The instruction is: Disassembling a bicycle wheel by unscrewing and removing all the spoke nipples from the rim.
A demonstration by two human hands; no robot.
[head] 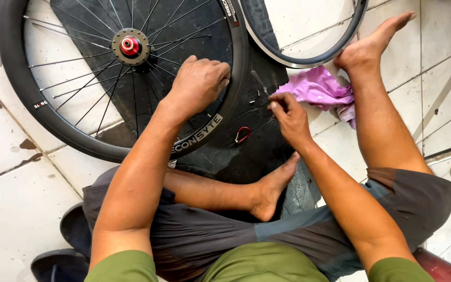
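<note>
In the head view, a black bike wheel (43,104) is seen lying flat on a black mat (257,141) on the white tiled floor (6,198). The wheel is used here as the landmark. Its red hub (130,46) is seen in its middle, with thin spokes (74,83) spread out to the rim. The left hand (197,83) is laid on the near right part of the wheel's rim, and its grip is curled shut over the rim. The right hand (288,117) is held just to the right of the wheel, above the mat. Its fingers are pinched close together, but what is held in them is too small to be told. A small red and silver clip (243,134) is seen on the mat just beside the wheel's right edge, close to the right hand. A pink cloth (319,89) is bunched up further right of the wheel. A second rim (309,57) is laid above the cloth, to the upper right of the wheel. Two bare feet are seen, one below the wheel and one far to its right.
</note>
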